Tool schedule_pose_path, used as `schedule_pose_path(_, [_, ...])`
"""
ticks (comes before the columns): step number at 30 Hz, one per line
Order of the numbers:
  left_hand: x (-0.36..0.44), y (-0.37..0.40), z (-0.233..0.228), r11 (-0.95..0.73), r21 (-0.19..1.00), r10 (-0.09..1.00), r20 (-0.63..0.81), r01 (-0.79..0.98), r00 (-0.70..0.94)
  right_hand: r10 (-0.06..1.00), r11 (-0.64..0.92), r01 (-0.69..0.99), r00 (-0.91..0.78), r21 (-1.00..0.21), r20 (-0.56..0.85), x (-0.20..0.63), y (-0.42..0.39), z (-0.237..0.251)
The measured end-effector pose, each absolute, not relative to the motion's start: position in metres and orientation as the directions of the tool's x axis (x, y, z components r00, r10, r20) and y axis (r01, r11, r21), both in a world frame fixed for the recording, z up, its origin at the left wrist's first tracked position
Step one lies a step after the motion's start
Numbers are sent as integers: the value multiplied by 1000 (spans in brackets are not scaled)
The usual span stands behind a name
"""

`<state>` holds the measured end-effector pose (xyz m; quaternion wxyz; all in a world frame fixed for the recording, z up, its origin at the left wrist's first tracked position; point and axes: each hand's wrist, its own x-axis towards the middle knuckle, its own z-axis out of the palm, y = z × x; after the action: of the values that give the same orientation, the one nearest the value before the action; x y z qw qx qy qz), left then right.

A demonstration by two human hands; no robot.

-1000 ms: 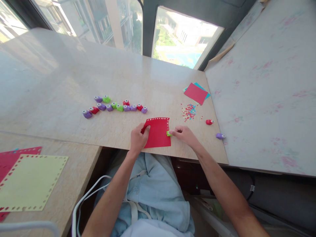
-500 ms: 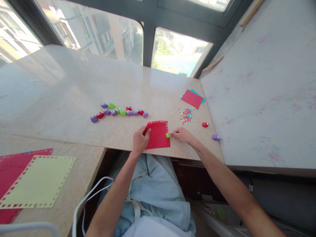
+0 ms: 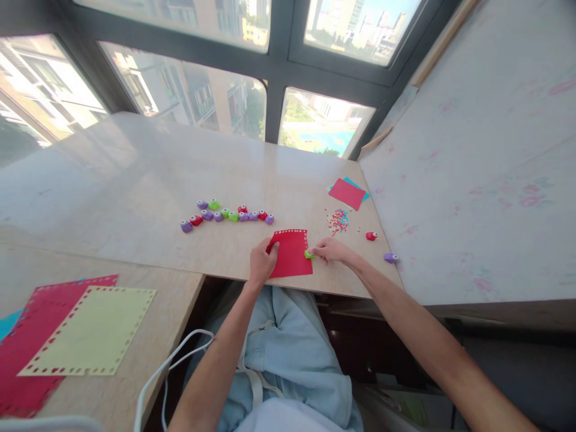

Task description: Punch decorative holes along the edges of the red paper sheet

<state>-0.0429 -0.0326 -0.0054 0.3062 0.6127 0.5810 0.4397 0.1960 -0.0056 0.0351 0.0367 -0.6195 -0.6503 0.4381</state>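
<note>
The head view has tilted upward: the upper-right window pane [image 3: 362, 27] now exposes distant towers, and a blue sheet [image 3: 8, 324] has entered at the left edge. Fingers of the right hand [image 3: 331, 249], at the green craft punch [image 3: 309, 254], are less tightly curled.

On my feed the sheet [image 3: 292, 259] shows red, with a dotted pattern of pale holes along its top edge; the punch [image 3: 308, 254] is lime green. I see purple, red and green in the row of punches [image 3: 233, 216], and mixed red, blue and cream confetti [image 3: 338, 222]. The bench [image 3: 148, 240] is faintly veined cream, the wall [image 3: 486, 180] whitish with pink flowers.
</note>
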Motion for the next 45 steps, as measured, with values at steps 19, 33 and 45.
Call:
schedule_pose_path(19, [-47, -33, -7, -156, 920, 981, 187, 359, -51, 940, -194, 586, -117, -787, -319, 205, -23, 23])
schedule_pose_path(33, [-48, -34, -5, -136, 920, 983, 172, 369, -66, 999, 46, 787, -22, -615, 48, 197, -51, -7])
schedule_pose_path(45, [-47, -34, -4, -114, 909, 986, 151, 400, -64, 899, -28, 432, 405, -901, 166, 231, -46, -5])
